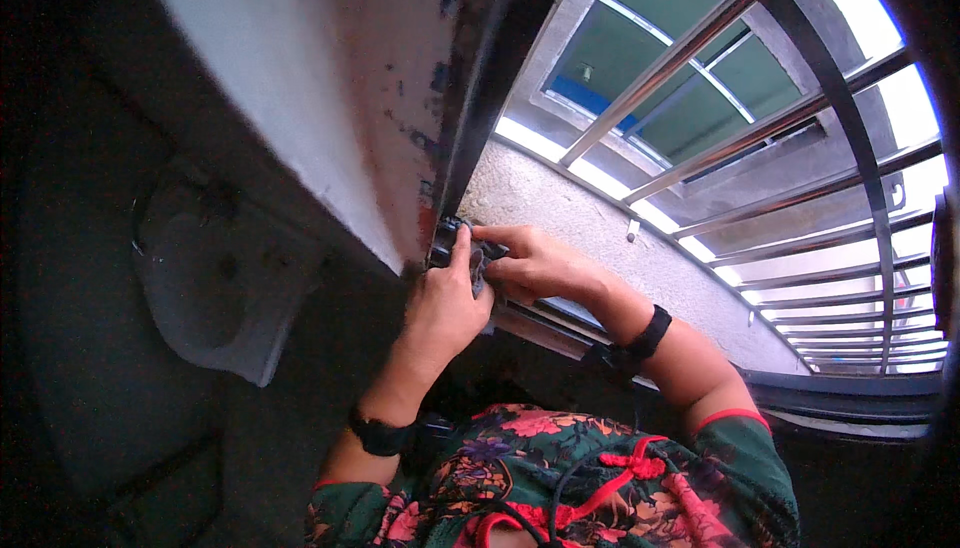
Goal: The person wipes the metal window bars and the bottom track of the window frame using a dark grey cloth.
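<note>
At the corner where the dark window frame [466,138] meets the sill, both of my hands work close together. My left hand [440,308] has its index finger stretched up against the frame, while the other fingers curl around a crumpled grey cloth [478,270]. From the right comes my right hand [545,263], its fingers bent and pinching the same cloth, with the index finger pointing into the corner. Most of the cloth is hidden between the hands. Below them runs the window's lower track [545,330].
A pale wall edge [330,98] with stained, flaking paint rises on the left. Outside the window are metal bars [690,203], a rough ledge [540,193] and another building's window [680,58]. A white plastic chair [215,298] stands in shadow at lower left.
</note>
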Motion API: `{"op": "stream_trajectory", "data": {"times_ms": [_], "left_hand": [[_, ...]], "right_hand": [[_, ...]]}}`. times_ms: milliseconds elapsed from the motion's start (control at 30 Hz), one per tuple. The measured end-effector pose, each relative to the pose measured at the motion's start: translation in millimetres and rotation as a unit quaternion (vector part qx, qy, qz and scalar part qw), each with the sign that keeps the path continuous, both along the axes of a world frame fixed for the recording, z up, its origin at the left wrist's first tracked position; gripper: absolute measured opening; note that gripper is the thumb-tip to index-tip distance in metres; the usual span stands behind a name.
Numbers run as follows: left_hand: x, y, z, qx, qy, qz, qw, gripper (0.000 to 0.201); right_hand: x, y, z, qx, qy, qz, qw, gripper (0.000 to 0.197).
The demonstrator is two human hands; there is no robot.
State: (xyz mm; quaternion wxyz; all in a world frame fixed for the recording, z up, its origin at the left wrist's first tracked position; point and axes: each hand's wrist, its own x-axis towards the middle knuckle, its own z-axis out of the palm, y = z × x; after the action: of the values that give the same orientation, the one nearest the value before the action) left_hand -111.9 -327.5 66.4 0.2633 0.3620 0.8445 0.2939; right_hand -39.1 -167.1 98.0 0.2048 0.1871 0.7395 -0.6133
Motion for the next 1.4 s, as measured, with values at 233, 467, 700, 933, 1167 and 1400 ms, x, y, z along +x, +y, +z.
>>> {"op": "stream_trajectory", "data": {"times_ms": [233, 467, 700, 933, 1167, 1400], "left_hand": [[-1, 1, 3, -0.014, 0.004, 0.005, 1.0, 0.076], [3, 9, -2, -0.006, 0.009, 0.048, 0.999, 0.078], [5, 30, -2, -0.095, 0.016, 0.082, 0.992, 0.077], [8, 48, 16, -0.186, 0.049, 0.08, 0.978, 0.055], [-5, 54, 8, -0.166, 0.063, 0.053, 0.983, 0.059], [-12, 50, -8, -0.109, 0.089, 0.007, 0.99, 0.041]], "right_hand": [[-9, 0, -1, -0.018, 0.03, 0.001, 0.999, 0.052], [-15, 0, -18, 0.126, 0.14, 0.026, 0.982, 0.032], [-13, -3, -50, 0.358, 0.174, 0.019, 0.917, 0.033], [-9, 3, -38, 0.453, 0.21, 0.036, 0.866, 0.018], [-13, 10, -47, 0.463, 0.218, 0.034, 0.858, 0.015], [-1, 15, -51, 0.466, 0.217, 0.028, 0.857, 0.014]]}}
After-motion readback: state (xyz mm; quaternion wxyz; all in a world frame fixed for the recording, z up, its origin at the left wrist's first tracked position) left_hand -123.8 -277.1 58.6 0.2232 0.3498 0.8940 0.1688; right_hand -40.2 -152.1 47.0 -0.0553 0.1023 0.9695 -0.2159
